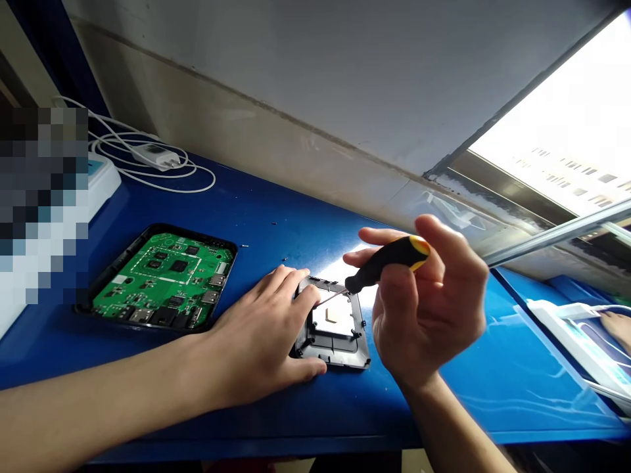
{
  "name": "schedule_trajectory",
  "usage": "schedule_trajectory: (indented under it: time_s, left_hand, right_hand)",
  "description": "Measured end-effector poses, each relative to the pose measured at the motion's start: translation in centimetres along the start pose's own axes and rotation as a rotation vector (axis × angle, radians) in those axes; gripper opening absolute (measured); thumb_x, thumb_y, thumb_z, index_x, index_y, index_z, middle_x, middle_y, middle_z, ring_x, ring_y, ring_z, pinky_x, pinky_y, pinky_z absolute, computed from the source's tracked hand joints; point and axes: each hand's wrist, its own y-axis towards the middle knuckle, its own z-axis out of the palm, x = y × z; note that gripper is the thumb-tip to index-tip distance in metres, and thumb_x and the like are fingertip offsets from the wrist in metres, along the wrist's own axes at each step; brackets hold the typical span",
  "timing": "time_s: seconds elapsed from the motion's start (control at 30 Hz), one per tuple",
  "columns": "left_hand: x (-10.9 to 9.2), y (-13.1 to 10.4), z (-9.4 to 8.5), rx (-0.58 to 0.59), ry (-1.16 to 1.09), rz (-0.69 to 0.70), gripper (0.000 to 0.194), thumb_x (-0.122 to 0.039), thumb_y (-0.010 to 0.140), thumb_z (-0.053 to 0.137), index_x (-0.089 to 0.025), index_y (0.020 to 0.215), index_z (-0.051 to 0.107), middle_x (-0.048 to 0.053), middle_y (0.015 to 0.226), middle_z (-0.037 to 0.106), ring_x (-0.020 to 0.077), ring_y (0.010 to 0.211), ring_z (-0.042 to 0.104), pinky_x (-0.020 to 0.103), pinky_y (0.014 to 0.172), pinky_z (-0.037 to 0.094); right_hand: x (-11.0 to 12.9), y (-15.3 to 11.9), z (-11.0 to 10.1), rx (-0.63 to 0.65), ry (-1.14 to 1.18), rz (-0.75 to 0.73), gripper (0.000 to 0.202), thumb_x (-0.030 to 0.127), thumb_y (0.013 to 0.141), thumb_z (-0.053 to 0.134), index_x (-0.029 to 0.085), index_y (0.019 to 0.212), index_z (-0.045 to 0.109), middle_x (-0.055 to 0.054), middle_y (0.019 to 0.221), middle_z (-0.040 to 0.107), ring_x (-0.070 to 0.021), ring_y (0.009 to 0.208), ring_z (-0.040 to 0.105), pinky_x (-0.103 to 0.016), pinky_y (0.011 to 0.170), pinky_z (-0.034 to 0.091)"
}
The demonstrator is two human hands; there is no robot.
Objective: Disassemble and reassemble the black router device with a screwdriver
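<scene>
My right hand (436, 305) is closed around the black-and-yellow handle of a screwdriver (377, 268). Its thin shaft slants down to the left, over a black plastic cover (340, 358). A pale metal plate (335, 314) with a small tan patch lies inside the cover. My left hand (271, 322) grips the cover's left side, thumb along the near edge and fingers over the far corner. Those fingers hide the screwdriver's tip, so I cannot tell what it touches. Left of that hand, a green circuit board (158, 266) sits in a black casing (85, 309).
Small dark screws (284, 259) lie loose behind my left hand. A white cable with a plug adapter (158, 157) is coiled at the back left, beside a white box (104, 184). At the right are a white power strip (572, 328) and a person's hand (616, 326). A wall (296, 151) bounds the blue table.
</scene>
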Motion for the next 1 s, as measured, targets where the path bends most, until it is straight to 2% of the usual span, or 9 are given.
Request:
schedule_trajectory:
  time_s: [0.07,0.2,0.33,0.43,0.5,0.57,0.67,0.8,1.0]
  left_hand:
    - [0.0,0.0,0.0,-0.009,-0.009,-0.001,0.067,-0.051,0.079,0.083,-0.022,0.132,0.054,0.02,0.157,0.046,0.0448,0.148,0.039,0.065,0.112,0.046]
    - [0.0,0.2,-0.2,-0.013,0.003,0.016,0.067,-0.049,0.08,0.082,-0.021,0.134,0.054,0.02,0.153,0.049,0.0439,0.145,0.042,0.063,0.111,0.048]
    - [-0.1,0.3,-0.4,0.019,0.002,0.019,0.063,-0.049,0.081,0.081,-0.02,0.13,0.055,0.02,0.152,0.05,0.0442,0.146,0.041,0.064,0.113,0.046]
    - [-0.1,0.2,-0.4,0.034,-0.002,0.018,0.06,-0.048,0.082,0.081,-0.021,0.128,0.054,0.02,0.155,0.048,0.0432,0.148,0.039,0.064,0.115,0.043]
    - [-0.1,0.3,-0.4,0.03,0.001,0.012,0.061,-0.048,0.081,0.081,-0.022,0.129,0.054,0.02,0.157,0.046,0.043,0.15,0.036,0.065,0.116,0.042]
    - [-0.1,0.3,-0.5,0.036,0.001,0.002,0.063,-0.049,0.08,0.082,-0.022,0.13,0.053,0.021,0.159,0.044,0.043,0.151,0.035,0.065,0.117,0.041]
    - [-0.2,0.4,-0.6,0.062,0.004,-0.012,0.067,-0.05,0.08,0.081,-0.02,0.133,0.053,0.022,0.16,0.042,0.0437,0.152,0.034,0.065,0.117,0.041]
    - [0.0,0.3,-0.4,0.032,0.0,-0.004,0.066,-0.051,0.081,0.08,-0.021,0.133,0.054,0.021,0.157,0.045,0.044,0.149,0.037,0.065,0.114,0.044]
    - [0.3,0.2,-0.2,-0.019,-0.045,0.032,0.059,-0.051,0.08,0.08,-0.023,0.127,0.056,0.016,0.151,0.051,0.0408,0.146,0.042,0.06,0.115,0.044]
  right_hand:
    - [-0.3,0.1,0.3,-0.013,0.011,-0.027,0.037,0.015,0.094,0.069,0.029,0.128,0.069,-0.005,0.101,0.077,-0.0201,0.074,0.075,-0.037,0.059,0.065]
    - [-0.5,0.4,0.6,-0.004,-0.037,-0.067,0.034,0.016,0.09,0.075,0.026,0.122,0.071,-0.003,0.096,0.072,-0.0187,0.078,0.073,-0.035,0.062,0.064]
    - [-0.8,0.7,0.6,-0.094,-0.101,-0.117,0.032,0.016,0.081,0.085,0.027,0.108,0.073,0.003,0.082,0.061,-0.0142,0.07,0.065,-0.029,0.057,0.059]
    - [-1.2,0.5,0.5,-0.15,-0.104,-0.083,0.015,0.025,0.094,0.072,0.025,0.109,0.072,0.0,0.085,0.065,-0.0149,0.069,0.068,-0.032,0.058,0.06]
    - [-1.2,0.2,0.4,-0.145,-0.072,-0.028,0.021,0.025,0.103,0.055,0.025,0.116,0.071,-0.005,0.098,0.071,-0.0177,0.074,0.074,-0.038,0.063,0.064]
    - [-1.1,0.0,0.3,-0.127,-0.061,-0.005,0.029,0.019,0.104,0.05,0.027,0.122,0.071,-0.006,0.109,0.075,-0.0205,0.082,0.077,-0.042,0.069,0.066]
    - [-0.7,0.1,0.0,-0.061,-0.078,-0.053,0.033,0.012,0.098,0.058,0.026,0.126,0.071,-0.006,0.108,0.077,-0.0218,0.087,0.079,-0.042,0.072,0.067]
    - [-0.2,0.7,-0.3,0.021,-0.134,-0.067,0.032,0.013,0.094,0.067,0.027,0.123,0.073,-0.005,0.101,0.075,-0.0203,0.081,0.076,-0.039,0.065,0.066]
    - [-0.4,1.5,-0.4,-0.02,-0.271,-0.146,0.028,0.02,0.082,0.084,0.028,0.108,0.077,0.0,0.083,0.065,-0.0162,0.07,0.062,-0.034,0.057,0.056]
